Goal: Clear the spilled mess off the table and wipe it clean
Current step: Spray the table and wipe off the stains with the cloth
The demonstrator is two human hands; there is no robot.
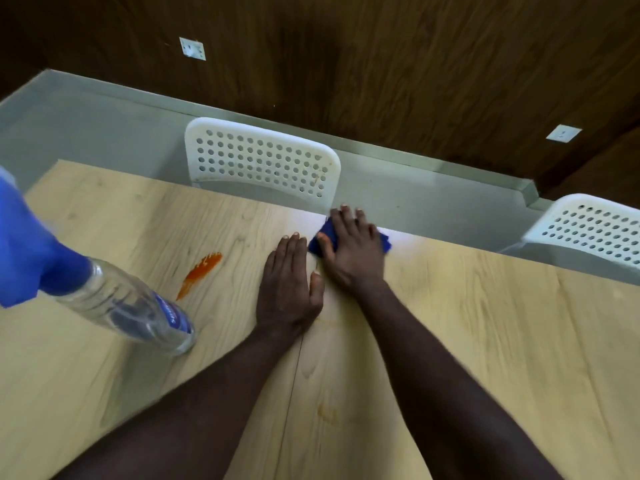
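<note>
An orange smear (200, 274) lies on the light wooden table (485, 323), left of centre. My right hand (355, 249) presses flat on a dark blue cloth (329, 239) near the table's far edge, fingers spread over it. Just left of it my left hand (289, 285) rests flat on the bare wood, fingers straight, holding nothing. A clear spray bottle (138, 306) with a blue top (27, 251) stands at the left, close to the smear.
Two white perforated chairs are pushed in at the far side of the table, one (259, 161) behind my hands and one (588, 226) at the right. A faint pale stain (325, 414) shows on the wood between my forearms.
</note>
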